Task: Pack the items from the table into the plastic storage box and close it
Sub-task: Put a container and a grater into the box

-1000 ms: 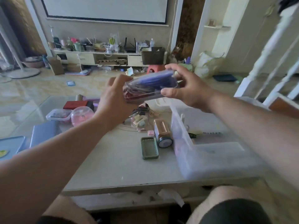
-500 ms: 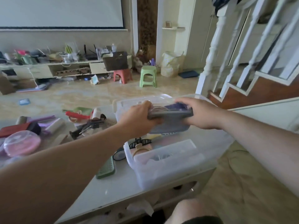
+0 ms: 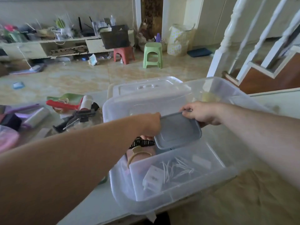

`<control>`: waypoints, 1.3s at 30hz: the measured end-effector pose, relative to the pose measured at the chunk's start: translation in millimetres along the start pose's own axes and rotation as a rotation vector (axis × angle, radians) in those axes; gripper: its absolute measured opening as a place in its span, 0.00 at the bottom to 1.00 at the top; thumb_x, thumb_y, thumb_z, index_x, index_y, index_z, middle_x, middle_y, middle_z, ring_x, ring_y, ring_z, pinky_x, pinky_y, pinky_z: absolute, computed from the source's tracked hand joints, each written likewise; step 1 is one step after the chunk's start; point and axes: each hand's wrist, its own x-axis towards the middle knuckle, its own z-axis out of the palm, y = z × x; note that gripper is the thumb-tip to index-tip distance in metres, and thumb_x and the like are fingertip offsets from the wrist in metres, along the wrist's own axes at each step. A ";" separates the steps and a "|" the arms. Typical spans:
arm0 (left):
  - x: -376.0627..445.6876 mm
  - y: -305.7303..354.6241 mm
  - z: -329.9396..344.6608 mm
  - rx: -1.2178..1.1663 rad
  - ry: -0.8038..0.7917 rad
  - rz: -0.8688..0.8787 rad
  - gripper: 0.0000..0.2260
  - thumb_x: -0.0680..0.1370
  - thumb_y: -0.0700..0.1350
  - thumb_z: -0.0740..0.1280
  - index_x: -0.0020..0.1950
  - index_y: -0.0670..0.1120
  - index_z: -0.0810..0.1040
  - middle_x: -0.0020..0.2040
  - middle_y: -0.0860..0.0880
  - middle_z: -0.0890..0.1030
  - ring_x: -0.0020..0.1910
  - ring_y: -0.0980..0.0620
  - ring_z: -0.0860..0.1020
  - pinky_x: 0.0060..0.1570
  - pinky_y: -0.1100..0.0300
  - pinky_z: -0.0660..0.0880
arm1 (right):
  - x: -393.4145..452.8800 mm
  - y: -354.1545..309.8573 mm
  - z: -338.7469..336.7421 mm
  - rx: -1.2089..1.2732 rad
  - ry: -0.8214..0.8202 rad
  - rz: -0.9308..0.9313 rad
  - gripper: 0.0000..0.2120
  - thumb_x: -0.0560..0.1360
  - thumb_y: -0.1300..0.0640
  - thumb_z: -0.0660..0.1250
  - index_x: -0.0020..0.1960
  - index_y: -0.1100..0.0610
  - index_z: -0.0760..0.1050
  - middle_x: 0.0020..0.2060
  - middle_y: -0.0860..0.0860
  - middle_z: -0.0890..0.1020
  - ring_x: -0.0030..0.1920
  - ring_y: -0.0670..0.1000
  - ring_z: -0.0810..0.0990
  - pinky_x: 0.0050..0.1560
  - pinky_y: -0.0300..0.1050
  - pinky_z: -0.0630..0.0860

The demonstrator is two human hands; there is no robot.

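Observation:
A clear plastic storage box [image 3: 123,189] stands open at the table's right end. Inside it, both hands hold a small grey-lidded container [image 3: 177,131]: my left hand [image 3: 150,125] grips its left edge, my right hand [image 3: 200,113] its far right corner. The container sits low in the box, tilted, above a black comb and a pink item with a gold band [image 3: 139,154]. A clear inner tray [image 3: 177,172] with white sticks and a white block fills the near part. The box's lid [image 3: 149,88] lies just behind.
On the table to the left lie a red tool [image 3: 61,105], a black clip tool [image 3: 78,118], purple rolls [image 3: 32,116] and a pink round case [image 3: 7,140]. A white stair railing [image 3: 227,39] rises at the right. Red and green stools stand on the floor beyond.
Both hands carried the small container from above the table to the right and lowered it into the storage box. My view swung right and down with them.

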 end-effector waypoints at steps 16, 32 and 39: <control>-25.6 12.9 6.5 0.726 0.086 0.254 0.27 0.73 0.65 0.69 0.70 0.57 0.76 0.62 0.48 0.75 0.65 0.43 0.73 0.58 0.47 0.72 | -11.6 -23.2 37.6 -1.173 -0.118 -0.222 0.23 0.81 0.39 0.60 0.76 0.36 0.65 0.65 0.48 0.78 0.64 0.57 0.79 0.63 0.56 0.77; -217.9 -246.2 -21.3 0.171 0.630 0.019 0.12 0.75 0.49 0.70 0.57 0.61 0.82 0.61 0.54 0.78 0.62 0.49 0.75 0.64 0.51 0.73 | -164.8 -234.2 197.5 -0.674 0.251 -0.767 0.17 0.78 0.49 0.65 0.66 0.46 0.78 0.59 0.51 0.77 0.57 0.56 0.76 0.57 0.56 0.78; -179.1 -266.9 36.4 0.184 0.172 -0.044 0.30 0.77 0.59 0.67 0.77 0.67 0.61 0.79 0.45 0.58 0.76 0.38 0.58 0.73 0.42 0.65 | -92.8 -206.5 300.7 -0.791 0.208 -0.189 0.38 0.74 0.49 0.67 0.79 0.45 0.55 0.72 0.60 0.66 0.71 0.65 0.67 0.65 0.61 0.73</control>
